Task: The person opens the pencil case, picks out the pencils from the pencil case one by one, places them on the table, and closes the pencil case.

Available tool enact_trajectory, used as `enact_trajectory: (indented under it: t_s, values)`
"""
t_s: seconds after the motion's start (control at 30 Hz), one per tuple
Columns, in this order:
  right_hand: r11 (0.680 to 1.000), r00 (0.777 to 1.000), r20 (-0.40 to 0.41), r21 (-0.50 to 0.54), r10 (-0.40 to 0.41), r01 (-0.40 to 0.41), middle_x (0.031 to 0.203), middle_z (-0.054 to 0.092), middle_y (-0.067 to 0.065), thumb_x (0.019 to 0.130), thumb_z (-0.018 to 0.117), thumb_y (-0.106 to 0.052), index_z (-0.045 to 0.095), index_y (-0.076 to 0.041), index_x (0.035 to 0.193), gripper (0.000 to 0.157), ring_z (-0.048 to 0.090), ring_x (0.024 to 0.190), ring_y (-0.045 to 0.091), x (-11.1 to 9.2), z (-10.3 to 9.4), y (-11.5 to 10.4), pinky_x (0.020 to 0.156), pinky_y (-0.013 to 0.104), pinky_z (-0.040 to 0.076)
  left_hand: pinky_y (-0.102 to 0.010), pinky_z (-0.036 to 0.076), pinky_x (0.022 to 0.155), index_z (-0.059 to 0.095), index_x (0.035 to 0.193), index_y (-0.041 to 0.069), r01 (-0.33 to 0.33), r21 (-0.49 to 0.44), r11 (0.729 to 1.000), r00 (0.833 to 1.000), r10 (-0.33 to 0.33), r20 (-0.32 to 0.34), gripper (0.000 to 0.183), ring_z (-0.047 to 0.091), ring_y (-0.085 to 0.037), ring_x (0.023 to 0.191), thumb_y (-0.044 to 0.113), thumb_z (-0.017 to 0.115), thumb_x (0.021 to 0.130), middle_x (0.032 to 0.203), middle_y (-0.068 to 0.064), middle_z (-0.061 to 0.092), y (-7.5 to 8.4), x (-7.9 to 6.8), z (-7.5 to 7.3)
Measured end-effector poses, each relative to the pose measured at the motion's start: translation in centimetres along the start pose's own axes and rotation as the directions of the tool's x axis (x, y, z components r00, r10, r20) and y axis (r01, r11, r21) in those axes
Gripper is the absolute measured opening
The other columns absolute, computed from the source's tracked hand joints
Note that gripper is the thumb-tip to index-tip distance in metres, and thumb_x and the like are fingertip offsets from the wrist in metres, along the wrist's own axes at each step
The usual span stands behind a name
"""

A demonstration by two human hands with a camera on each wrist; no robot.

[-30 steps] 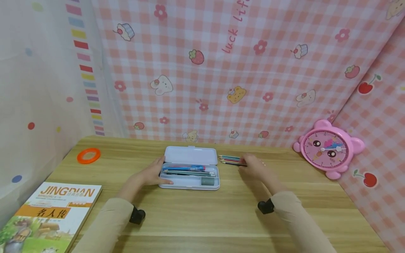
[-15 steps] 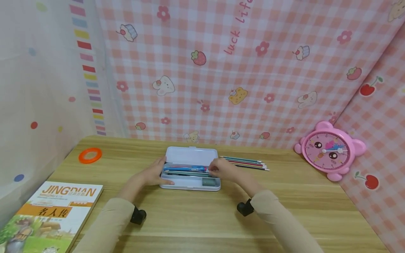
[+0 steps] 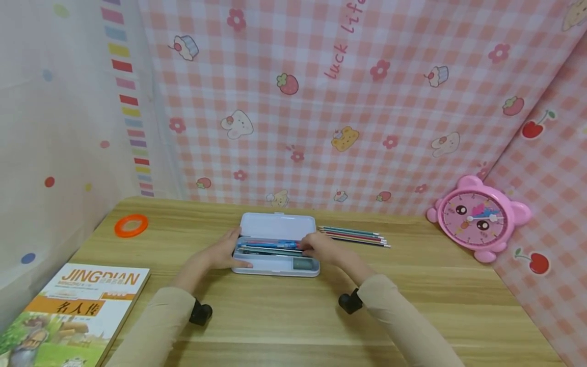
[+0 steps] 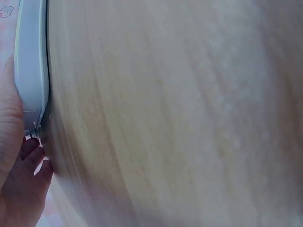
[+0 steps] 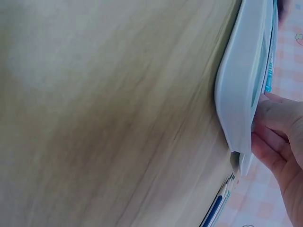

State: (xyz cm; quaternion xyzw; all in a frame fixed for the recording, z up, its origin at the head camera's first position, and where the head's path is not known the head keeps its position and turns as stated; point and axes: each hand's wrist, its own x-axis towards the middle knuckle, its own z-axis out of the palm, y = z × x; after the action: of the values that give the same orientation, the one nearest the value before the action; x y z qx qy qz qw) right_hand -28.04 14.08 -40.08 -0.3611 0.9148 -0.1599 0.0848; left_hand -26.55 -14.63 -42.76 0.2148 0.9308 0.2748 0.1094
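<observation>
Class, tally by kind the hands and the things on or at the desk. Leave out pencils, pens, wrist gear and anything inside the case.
Hands: 2 (left hand, right hand)
Open pencil case: 1
Book: 1
Pink clock: 1
Orange ring: 1
Total: 6

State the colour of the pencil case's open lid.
The lid is bluish white; the head view shows it best.

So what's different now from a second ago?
The right hand moved left, leaving the loose pencils for the right end of the open pencil case; I can't tell whether it grips anything. The left hand stayed at the other end, and the pencils and case stayed put.
</observation>
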Motion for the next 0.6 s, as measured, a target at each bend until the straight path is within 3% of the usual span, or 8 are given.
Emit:
enact_trajectory:
  t_s: [0.6]
  values:
    - [0.997,0.991,-0.122,-0.061,-0.058,0.051,0.084,0.066,0.010,0.084,0.061,0.002,0.066,0.002,0.090,0.008,0.060,0.078,0.019,-2.4,-1.8,2.2,0.070,0.029,0.052,-0.055,0.017,0.111,0.006,0.140,-0.016,0.006,-0.004,1.000,1.000,-0.006,0.006,0.109,0.014,-0.047,0.135,0.044,0.071,0.075,0.145,-0.036,0.012,0.2,-0.1,-0.1]
